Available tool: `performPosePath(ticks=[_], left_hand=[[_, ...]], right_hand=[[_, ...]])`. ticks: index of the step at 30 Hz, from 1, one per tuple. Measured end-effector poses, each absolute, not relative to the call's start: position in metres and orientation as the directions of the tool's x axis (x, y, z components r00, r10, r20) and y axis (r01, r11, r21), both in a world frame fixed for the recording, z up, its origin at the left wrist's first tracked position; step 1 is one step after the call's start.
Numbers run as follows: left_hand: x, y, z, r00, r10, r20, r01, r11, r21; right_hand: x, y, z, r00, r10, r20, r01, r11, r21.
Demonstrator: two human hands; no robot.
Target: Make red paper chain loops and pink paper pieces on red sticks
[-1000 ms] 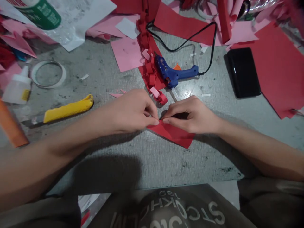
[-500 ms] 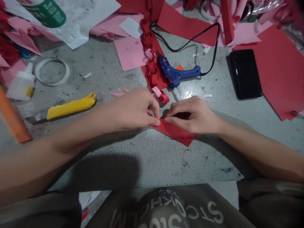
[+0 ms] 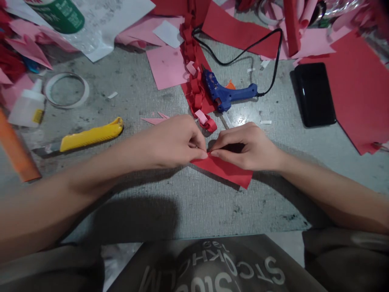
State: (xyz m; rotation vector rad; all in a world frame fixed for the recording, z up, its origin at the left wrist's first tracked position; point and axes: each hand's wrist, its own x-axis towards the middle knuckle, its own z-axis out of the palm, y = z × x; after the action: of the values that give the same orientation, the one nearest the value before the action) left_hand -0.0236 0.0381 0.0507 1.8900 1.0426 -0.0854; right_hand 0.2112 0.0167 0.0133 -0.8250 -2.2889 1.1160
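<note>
A piece of red paper (image 3: 229,170) is pinched along its upper edge by both hands, close to the table. My left hand (image 3: 182,140) is closed, thumb and forefinger together on that edge. Just to its right, my right hand (image 3: 247,147) grips the same edge between thumb and fingers. The fingertips nearly meet, and they hide the exact fold of the paper. Right behind them lies the end of a red paper chain (image 3: 197,91) with a few pink links. A blue glue gun (image 3: 229,93) rests beside the chain.
At left lie a yellow utility knife (image 3: 91,134), a tape roll (image 3: 67,90), a white glue bottle (image 3: 27,106) and an orange strip (image 3: 16,148). A black phone-like object (image 3: 315,94) overlaps red sheets (image 3: 360,93) at right. The glue gun's cord (image 3: 275,61) loops behind.
The red paper has tilted slightly, showing more of its surface to the left and lower right. My left fingertips have shifted a little to the right; my right hand has barely moved.
</note>
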Motion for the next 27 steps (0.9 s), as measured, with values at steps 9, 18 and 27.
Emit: performPosePath(ticks=[9,18,27], left_hand=[[-0.0217,0.036,0.0531,0.607,0.668,-0.431,0.69,-0.174,0.703],[-0.0206,0.0347,0.0581,0.604,0.679,-0.418,0.691,-0.186,0.698],[-0.0193,0.0347,0.0554,0.635,0.652,-0.414,0.695,-0.247,0.676]], right_hand=[[0.2116,0.0167,0.0144,-0.707,0.695,0.128,0.302,0.461,-0.835],[0.2119,0.0179,0.0137,-0.715,0.688,0.122,0.305,0.465,-0.831],[0.2127,0.0166,0.0123,-0.724,0.672,0.155,0.287,0.499,-0.818]])
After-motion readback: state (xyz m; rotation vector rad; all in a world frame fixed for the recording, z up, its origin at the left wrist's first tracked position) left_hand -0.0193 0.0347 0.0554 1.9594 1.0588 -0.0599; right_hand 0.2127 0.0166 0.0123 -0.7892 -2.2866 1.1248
